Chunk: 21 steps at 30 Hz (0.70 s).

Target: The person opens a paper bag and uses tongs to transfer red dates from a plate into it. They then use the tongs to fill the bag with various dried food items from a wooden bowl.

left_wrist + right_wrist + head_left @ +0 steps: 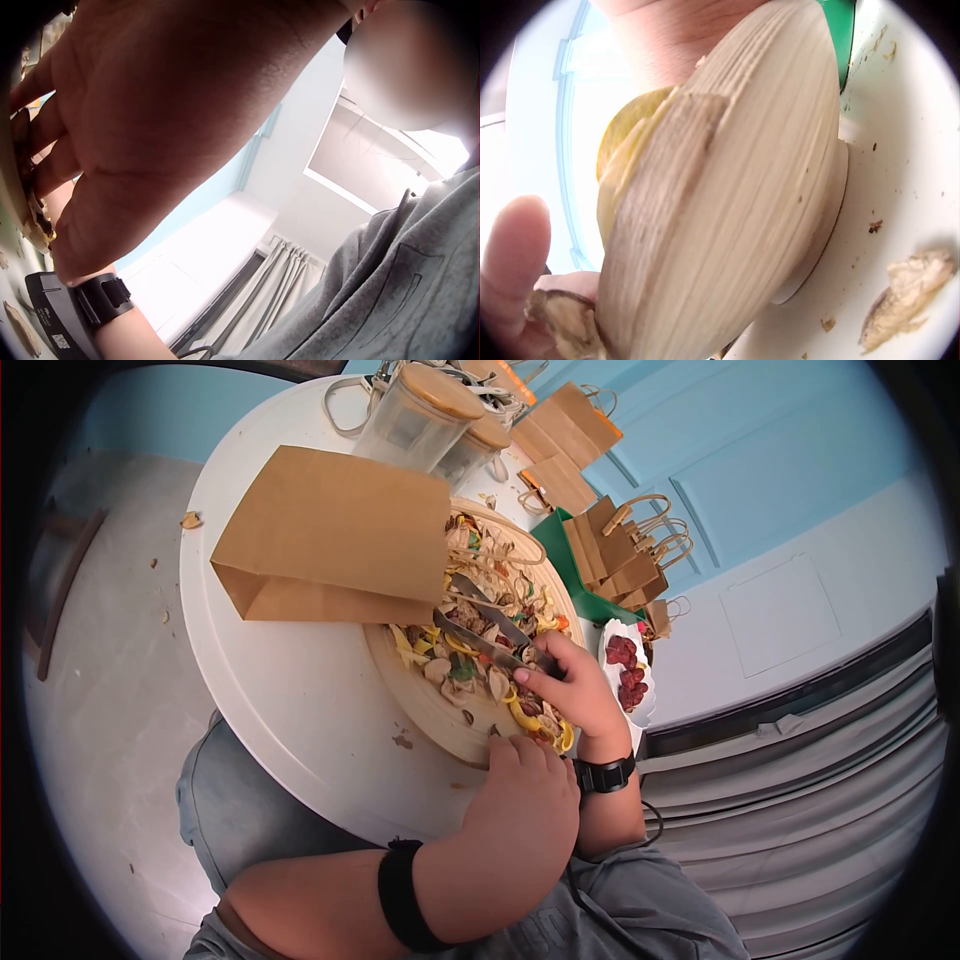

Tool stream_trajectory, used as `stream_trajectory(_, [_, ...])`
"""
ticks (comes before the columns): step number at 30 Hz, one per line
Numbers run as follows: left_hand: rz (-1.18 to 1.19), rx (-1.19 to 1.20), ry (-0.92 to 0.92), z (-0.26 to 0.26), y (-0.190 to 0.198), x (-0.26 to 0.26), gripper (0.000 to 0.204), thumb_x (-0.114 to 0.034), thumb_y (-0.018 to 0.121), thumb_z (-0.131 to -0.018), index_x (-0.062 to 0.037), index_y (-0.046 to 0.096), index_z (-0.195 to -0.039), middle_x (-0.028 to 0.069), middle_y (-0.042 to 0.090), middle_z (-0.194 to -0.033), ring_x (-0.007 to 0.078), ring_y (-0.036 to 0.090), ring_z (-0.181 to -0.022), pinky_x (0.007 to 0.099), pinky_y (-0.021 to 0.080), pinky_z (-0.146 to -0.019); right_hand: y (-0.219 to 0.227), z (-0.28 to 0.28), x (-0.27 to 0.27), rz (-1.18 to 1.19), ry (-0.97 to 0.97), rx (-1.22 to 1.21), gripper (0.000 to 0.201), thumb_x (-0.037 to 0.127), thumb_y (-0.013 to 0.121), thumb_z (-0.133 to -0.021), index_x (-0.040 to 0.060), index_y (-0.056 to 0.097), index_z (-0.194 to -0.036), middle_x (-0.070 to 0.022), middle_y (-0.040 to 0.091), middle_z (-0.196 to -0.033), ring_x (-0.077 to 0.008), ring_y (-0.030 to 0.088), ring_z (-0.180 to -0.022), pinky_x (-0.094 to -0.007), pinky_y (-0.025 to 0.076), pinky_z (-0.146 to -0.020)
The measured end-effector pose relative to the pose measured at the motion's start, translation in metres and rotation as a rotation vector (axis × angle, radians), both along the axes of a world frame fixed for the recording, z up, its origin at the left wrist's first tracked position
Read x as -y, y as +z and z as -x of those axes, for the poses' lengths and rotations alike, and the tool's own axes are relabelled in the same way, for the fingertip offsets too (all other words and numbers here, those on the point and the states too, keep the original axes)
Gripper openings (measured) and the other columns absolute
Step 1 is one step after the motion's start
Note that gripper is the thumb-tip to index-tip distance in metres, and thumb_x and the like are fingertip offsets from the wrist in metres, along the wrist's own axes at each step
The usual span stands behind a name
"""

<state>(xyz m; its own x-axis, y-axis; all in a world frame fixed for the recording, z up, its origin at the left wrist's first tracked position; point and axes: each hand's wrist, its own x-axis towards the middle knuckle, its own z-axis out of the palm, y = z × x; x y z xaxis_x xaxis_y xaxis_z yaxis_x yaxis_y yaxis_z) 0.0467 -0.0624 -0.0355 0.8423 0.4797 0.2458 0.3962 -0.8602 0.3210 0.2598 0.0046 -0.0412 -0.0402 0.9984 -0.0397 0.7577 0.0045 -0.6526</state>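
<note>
My right hand [575, 685] grips a pair of metal tongs [480, 640] over a round wooden tray [420, 705]. Mixed dried potpourri [440, 665], with pale petals, yellow peels and green bits, covers much of the tray. The ends of the tongs point toward a brown paper bag [330, 535], which lies on its side across the tray's far left edge, its twisted handle over the pieces. My left hand [525, 790] reaches to the tray's near rim with fingers extended; the left wrist view shows its palm [142, 127]. In the right wrist view the tray's grained rim [735, 195] fills the middle.
Two clear jars with wooden lids [415, 420] stand at the back of the white round table [240, 630]. To the right are a green box [575, 565] of small paper bags and a white dish [640, 690] with dark red pieces. Stray flakes lie about.
</note>
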Motion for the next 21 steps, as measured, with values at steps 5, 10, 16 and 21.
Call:
stream_trajectory(5, [0.006, 0.007, -0.004, 0.0013, 0.0, 0.0007, 0.048, -0.025, 0.056, -0.09, 0.0036, 0.059, -0.128, 0.0183, 0.063, -0.117, 0.0354, 0.056, -0.112, 0.0503, 0.039, -0.099, 0.0038, 0.0013, 0.0002, -0.011, 0.018, 0.063, 0.027, 0.02, 0.078, -0.085, 0.0039, 0.057, -0.09, 0.0023, 0.05, -0.072, -0.0079, 0.044, -0.068, -0.0255, 0.036, -0.059])
stream_trajectory(10, [0.011, -0.018, -0.021, 0.0011, 0.0008, 0.0001, 0.048, -0.024, 0.055, -0.091, 0.0042, 0.058, -0.129, 0.0188, 0.062, -0.119, 0.0359, 0.056, -0.113, 0.0511, 0.039, -0.099, 0.0035, 0.0038, 0.0003, -0.03, 0.007, 0.069, 0.03, 0.023, 0.079, -0.083, 0.0035, 0.057, -0.088, -0.0003, 0.047, -0.068, -0.0114, 0.042, -0.065, -0.0283, 0.035, -0.058])
stream_trajectory(16, [0.008, -0.022, -0.021, 0.0025, 0.0022, 0.0001, 0.047, -0.024, 0.055, -0.091, 0.0042, 0.058, -0.129, 0.0188, 0.062, -0.121, 0.0363, 0.055, -0.115, 0.0509, 0.039, -0.099, 0.0032, 0.0048, 0.0008, -0.034, -0.001, 0.05, 0.03, 0.023, 0.08, -0.083, 0.0035, 0.059, -0.09, -0.0002, 0.048, -0.069, -0.011, 0.043, -0.066, -0.0276, 0.036, -0.059])
stream_trajectory(21, [0.017, -0.04, -0.027, 0.0028, 0.0047, -0.0008, 0.047, -0.024, 0.055, -0.091, 0.0039, 0.058, -0.129, 0.0177, 0.062, -0.12, 0.0354, 0.055, -0.114, 0.0502, 0.04, -0.099, 0.0018, 0.0025, 0.0004, -0.035, 0.0, 0.059, 0.029, 0.023, 0.079, -0.083, 0.0035, 0.06, -0.092, -0.0003, 0.048, -0.07, -0.0109, 0.043, -0.067, -0.0278, 0.036, -0.059])
